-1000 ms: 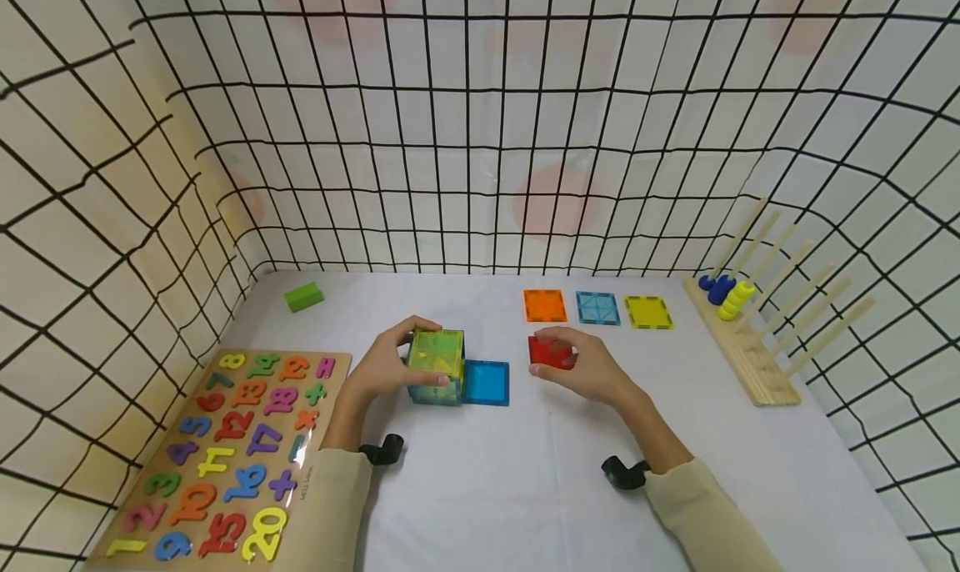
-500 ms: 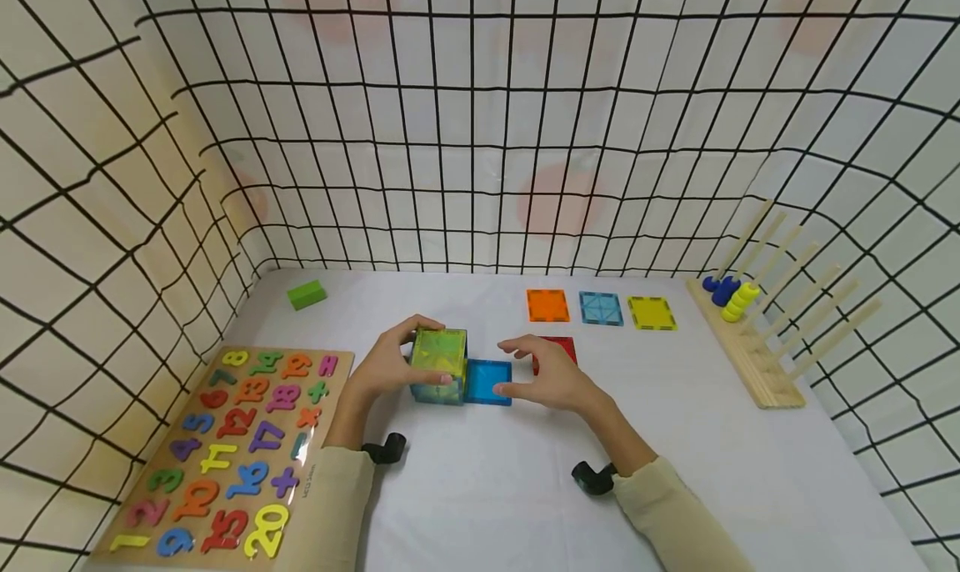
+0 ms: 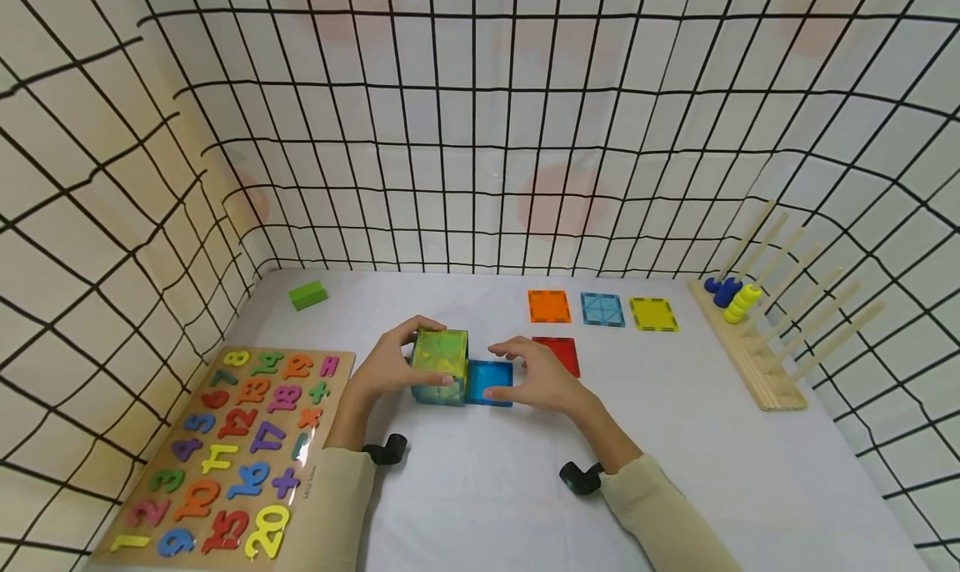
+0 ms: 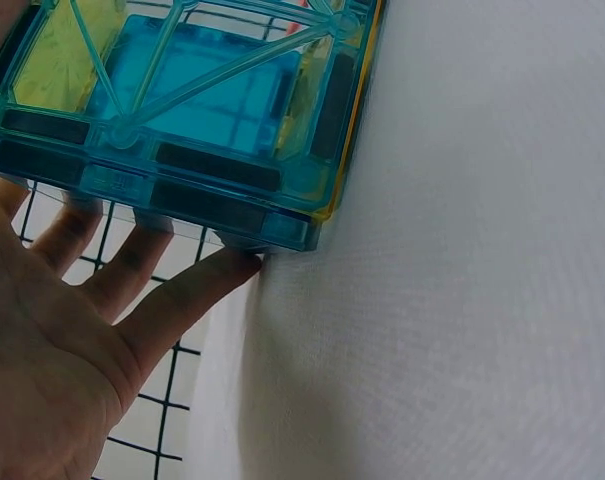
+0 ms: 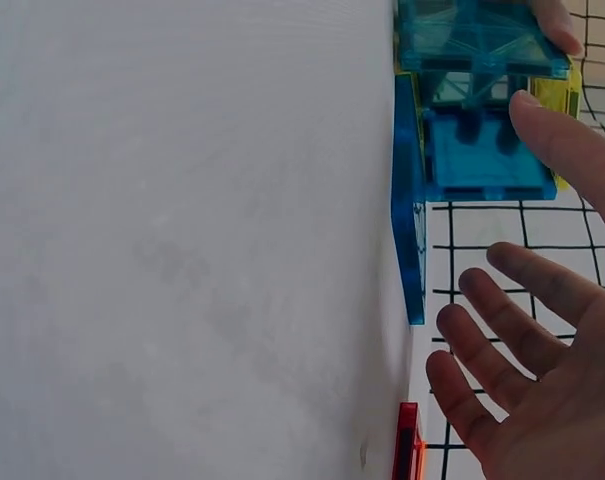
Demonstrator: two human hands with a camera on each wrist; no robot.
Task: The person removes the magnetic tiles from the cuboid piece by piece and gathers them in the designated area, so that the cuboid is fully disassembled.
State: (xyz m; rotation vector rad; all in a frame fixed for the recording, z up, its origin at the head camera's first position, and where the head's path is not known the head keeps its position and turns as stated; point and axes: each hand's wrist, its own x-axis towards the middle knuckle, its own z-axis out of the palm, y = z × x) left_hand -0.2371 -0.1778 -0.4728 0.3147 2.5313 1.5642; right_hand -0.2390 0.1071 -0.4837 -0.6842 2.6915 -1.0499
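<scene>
My left hand (image 3: 390,363) holds a see-through cube of magnetic tiles (image 3: 439,352), its thumb across the front and its fingers along the left and back. The cube has a yellow-green top and light blue front; in the left wrist view, fingertips (image 4: 237,262) touch its side. A flat blue magnetic tile (image 3: 489,382) lies on the table against the cube's right side. Over this tile's right part hovers my right hand (image 3: 546,377), fingers spread, nothing gripped. Behind that hand lies a red magnetic tile (image 3: 564,357), partly covered by it.
Orange (image 3: 549,306), light blue (image 3: 602,309) and yellow (image 3: 653,314) tiles lie in a row at the back. A green block (image 3: 307,295) sits back left. To the left is a number puzzle board (image 3: 255,422); on the right stands a wooden peg rack (image 3: 757,363) with beads. Black wire mesh surrounds the table.
My right hand has moved left from the red tile to above the blue tile, and its fingers have spread. The red tile lies uncovered in larger part. My left hand stays on the cube.
</scene>
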